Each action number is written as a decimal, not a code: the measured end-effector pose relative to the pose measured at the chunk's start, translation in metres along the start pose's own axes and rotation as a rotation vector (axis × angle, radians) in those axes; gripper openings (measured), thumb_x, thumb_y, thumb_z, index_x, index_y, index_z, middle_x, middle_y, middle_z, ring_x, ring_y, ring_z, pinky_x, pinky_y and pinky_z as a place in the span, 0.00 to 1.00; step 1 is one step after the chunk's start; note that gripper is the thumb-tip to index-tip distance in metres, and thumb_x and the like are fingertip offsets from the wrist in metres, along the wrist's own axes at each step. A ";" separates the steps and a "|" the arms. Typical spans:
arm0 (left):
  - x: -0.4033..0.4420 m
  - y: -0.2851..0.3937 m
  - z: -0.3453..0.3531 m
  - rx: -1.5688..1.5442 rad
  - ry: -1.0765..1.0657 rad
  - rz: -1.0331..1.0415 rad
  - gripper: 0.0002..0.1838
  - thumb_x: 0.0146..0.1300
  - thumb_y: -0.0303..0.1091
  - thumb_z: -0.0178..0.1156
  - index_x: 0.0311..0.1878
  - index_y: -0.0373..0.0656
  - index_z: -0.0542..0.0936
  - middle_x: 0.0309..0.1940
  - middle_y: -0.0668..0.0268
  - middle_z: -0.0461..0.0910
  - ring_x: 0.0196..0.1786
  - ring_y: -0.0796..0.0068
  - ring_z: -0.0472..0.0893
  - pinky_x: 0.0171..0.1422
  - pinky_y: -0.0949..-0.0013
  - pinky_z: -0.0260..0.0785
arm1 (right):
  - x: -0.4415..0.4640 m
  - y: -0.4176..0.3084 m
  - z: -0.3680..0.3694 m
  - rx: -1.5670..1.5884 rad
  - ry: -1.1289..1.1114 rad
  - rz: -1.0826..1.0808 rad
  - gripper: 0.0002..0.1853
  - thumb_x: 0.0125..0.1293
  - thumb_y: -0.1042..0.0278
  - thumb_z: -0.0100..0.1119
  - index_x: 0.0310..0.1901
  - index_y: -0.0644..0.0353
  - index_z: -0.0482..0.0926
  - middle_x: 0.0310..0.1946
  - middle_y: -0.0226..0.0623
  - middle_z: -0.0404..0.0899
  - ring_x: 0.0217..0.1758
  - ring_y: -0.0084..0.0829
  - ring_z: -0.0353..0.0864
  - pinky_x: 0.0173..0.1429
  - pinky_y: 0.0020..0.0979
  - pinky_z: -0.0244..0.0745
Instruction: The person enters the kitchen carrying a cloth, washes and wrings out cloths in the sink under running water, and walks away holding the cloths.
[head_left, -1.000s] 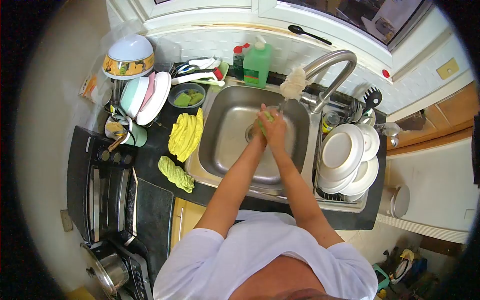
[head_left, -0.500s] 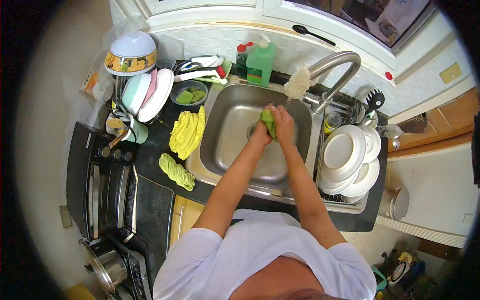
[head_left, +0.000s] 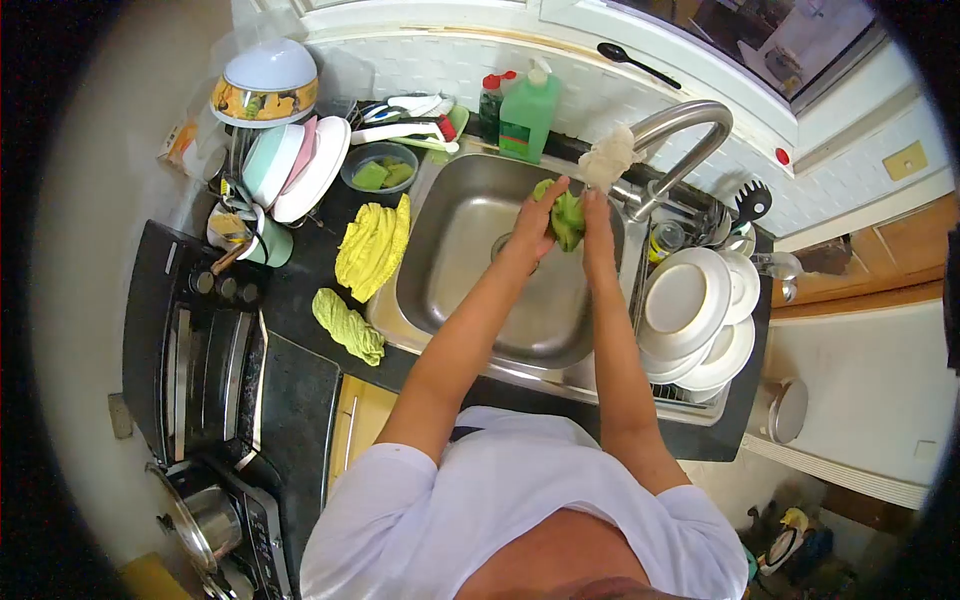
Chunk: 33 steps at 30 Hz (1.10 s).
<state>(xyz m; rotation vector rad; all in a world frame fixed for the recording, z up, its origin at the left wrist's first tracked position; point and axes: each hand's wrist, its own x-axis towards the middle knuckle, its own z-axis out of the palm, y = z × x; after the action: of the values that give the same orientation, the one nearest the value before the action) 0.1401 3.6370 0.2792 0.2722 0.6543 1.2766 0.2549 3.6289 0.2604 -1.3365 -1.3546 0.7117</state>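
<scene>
Dark kitchen counter (head_left: 298,300), steel sink (head_left: 450,230) set into it. Over the basin: green cloth (head_left: 568,222), crumpled, between left hand (head_left: 534,220) and right hand (head_left: 598,228), just below wrapped spout end (head_left: 608,157) of faucet (head_left: 680,113). Left hand part-closed, apparently gripping the cloth; right hand nearly flat, fingers straight, against its other side. Progress, as judged: mid-handling, green cloth not yet put down; can't tell whether wet or wrung. Already lying left of sink: yellow cloth (head_left: 372,250) and yellow-green cloth (head_left: 347,327), both bunched. Grey bowl (head_left: 349,165) behind, green pieces (head_left: 371,176) inside. White plates (head_left: 680,300) stacked right. Green bottle (head_left: 530,115) at back, near white tiles (head_left: 420,65). Black oven (head_left: 200,340) far left.
</scene>
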 end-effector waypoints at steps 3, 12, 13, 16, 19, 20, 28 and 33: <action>-0.008 0.011 0.020 0.112 -0.019 0.082 0.09 0.55 0.31 0.63 0.38 0.41 0.76 0.31 0.69 0.77 0.35 0.77 0.77 0.39 0.74 0.71 | 0.001 -0.005 0.002 0.732 -0.061 0.523 0.31 0.64 0.38 0.43 0.60 0.53 0.65 0.58 0.36 0.65 0.58 0.32 0.68 0.56 0.38 0.65; 0.010 0.018 -0.002 1.208 -0.297 0.449 0.14 0.57 0.35 0.59 0.45 0.42 0.78 0.42 0.67 0.78 0.37 0.75 0.78 0.45 0.70 0.71 | -0.012 -0.027 -0.010 1.188 -0.731 0.578 0.34 0.58 0.49 0.60 0.63 0.49 0.58 0.59 0.33 0.64 0.59 0.36 0.68 0.55 0.55 0.69; 0.008 0.021 0.000 1.178 -0.358 0.397 0.14 0.58 0.36 0.59 0.46 0.42 0.78 0.41 0.67 0.78 0.38 0.75 0.78 0.45 0.70 0.71 | -0.012 -0.024 -0.010 1.159 -0.756 0.592 0.33 0.56 0.54 0.62 0.61 0.48 0.59 0.58 0.33 0.65 0.58 0.36 0.68 0.55 0.53 0.70; 0.002 0.033 0.009 1.078 -0.535 0.250 0.14 0.60 0.38 0.57 0.46 0.43 0.79 0.40 0.68 0.79 0.39 0.76 0.77 0.46 0.72 0.69 | -0.007 -0.011 -0.008 1.056 -0.791 0.643 0.32 0.51 0.67 0.67 0.57 0.47 0.62 0.54 0.31 0.66 0.56 0.34 0.70 0.52 0.47 0.73; -0.002 0.038 0.019 0.880 -0.581 0.136 0.13 0.60 0.39 0.57 0.43 0.43 0.80 0.29 0.67 0.79 0.31 0.78 0.76 0.40 0.74 0.68 | -0.007 -0.020 -0.004 0.901 -0.734 0.668 0.30 0.49 0.74 0.67 0.53 0.47 0.64 0.50 0.30 0.69 0.51 0.32 0.72 0.46 0.40 0.75; -0.003 0.039 0.022 0.800 -0.576 0.104 0.12 0.60 0.39 0.57 0.42 0.43 0.80 0.24 0.66 0.78 0.27 0.78 0.76 0.36 0.74 0.68 | -0.007 -0.027 -0.004 0.834 -0.709 0.635 0.28 0.49 0.76 0.66 0.51 0.47 0.66 0.49 0.30 0.70 0.49 0.30 0.73 0.44 0.37 0.75; 0.009 0.024 0.011 0.707 -0.329 0.094 0.10 0.60 0.35 0.54 0.39 0.40 0.79 0.19 0.68 0.73 0.20 0.82 0.69 0.24 0.73 0.63 | -0.001 0.021 0.015 0.303 -0.798 0.389 0.19 0.46 0.79 0.62 0.43 0.58 0.73 0.36 0.36 0.77 0.38 0.30 0.77 0.38 0.32 0.73; 0.015 0.014 0.006 1.076 -0.119 0.348 0.11 0.61 0.31 0.50 0.42 0.40 0.78 0.25 0.66 0.76 0.25 0.79 0.72 0.28 0.73 0.66 | -0.006 0.005 0.024 -0.412 -0.781 0.066 0.17 0.52 0.77 0.55 0.47 0.63 0.73 0.37 0.50 0.77 0.40 0.44 0.77 0.41 0.40 0.73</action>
<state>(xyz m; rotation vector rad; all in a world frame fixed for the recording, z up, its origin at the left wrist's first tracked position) 0.1343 3.6561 0.2869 1.3785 1.1841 1.1078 0.2328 3.6301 0.2475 -1.4889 -2.1730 1.1088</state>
